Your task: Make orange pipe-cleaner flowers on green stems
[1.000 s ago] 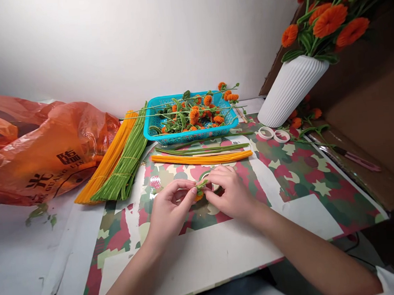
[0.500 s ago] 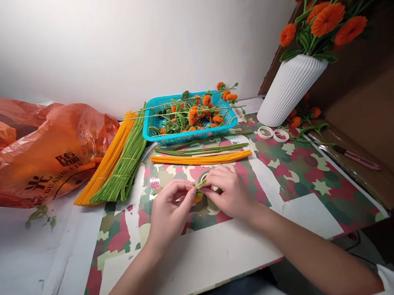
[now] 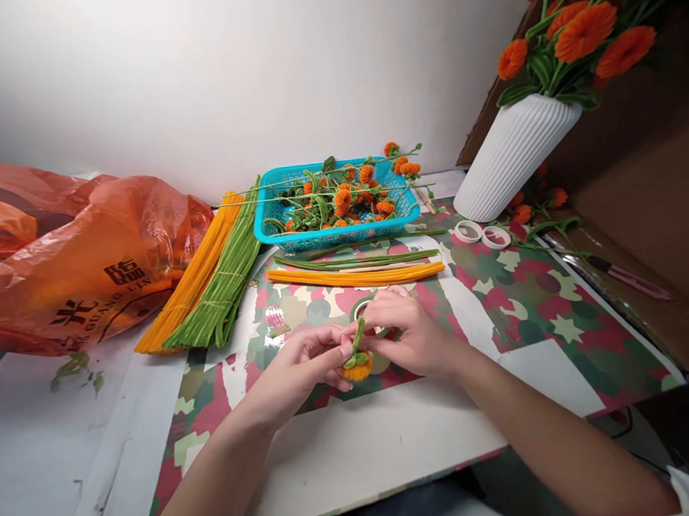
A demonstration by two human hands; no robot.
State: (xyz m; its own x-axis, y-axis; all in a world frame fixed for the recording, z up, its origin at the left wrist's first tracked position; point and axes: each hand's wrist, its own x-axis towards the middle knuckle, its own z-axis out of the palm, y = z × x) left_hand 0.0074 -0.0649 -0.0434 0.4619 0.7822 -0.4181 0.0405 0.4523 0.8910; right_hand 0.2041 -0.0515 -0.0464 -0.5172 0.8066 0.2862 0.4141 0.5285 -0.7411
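Observation:
Between my hands is a small pipe-cleaner flower [image 3: 357,367], its orange-yellow head hanging down and its green stem pointing up. My left hand [image 3: 310,359] pinches it by the green sepals at the base of the head. With thumb and fingertips, my right hand [image 3: 405,328] grips the green stem side. A roll of green tape [image 3: 358,310] lies behind my right hand, which partly covers it. Just beyond the hands, yellow pipe cleaners [image 3: 351,276] and green pipe cleaners [image 3: 345,263] lie in rows on the camouflage-patterned table cover [image 3: 300,304].
A blue basket [image 3: 343,237] of orange pipe-cleaner flowers stands at the back. Bundled green stems [image 3: 222,282] and yellow stems [image 3: 195,272] lie left, beside an orange plastic bag [image 3: 85,260]. At right are a white vase [image 3: 517,155], white tape rolls [image 3: 468,232] and a pink cutter [image 3: 635,278].
The flower has turned so its orange-yellow head now shows below the green stem, which stands more upright. My left hand has shifted slightly lower. The whole view has moved a little.

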